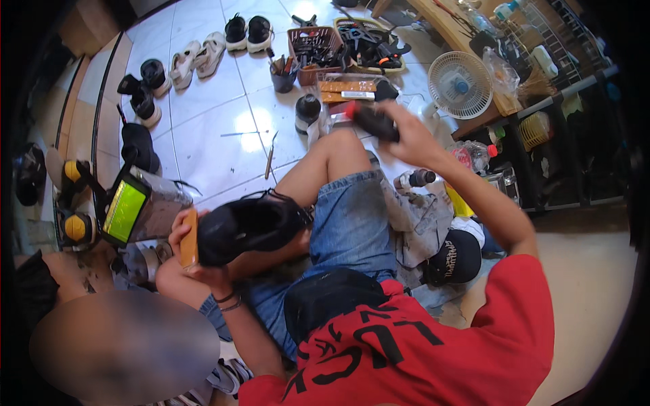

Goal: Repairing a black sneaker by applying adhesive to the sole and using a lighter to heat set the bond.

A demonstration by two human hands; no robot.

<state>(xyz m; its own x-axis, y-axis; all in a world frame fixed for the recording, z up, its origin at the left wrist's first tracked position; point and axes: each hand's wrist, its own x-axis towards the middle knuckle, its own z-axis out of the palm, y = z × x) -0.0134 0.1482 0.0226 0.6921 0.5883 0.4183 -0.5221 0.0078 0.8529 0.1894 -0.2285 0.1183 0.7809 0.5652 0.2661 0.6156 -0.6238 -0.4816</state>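
White tiled floor (203,128) strewn with shoes and tool baskets. Left hand (193,254) grips a black shoe (247,227) on the lap by its tan sole edge (stiff sole, soft upper, light). Right hand (406,135) clenched around a black brush-like tool (371,122) out front.

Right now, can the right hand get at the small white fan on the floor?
Probably yes. The right hand is stretched forward, already gripping a dark brush-like object, and the white fan stands just beyond it on the floor with nothing visible between them. But its grip is full, so it could only touch the fan.
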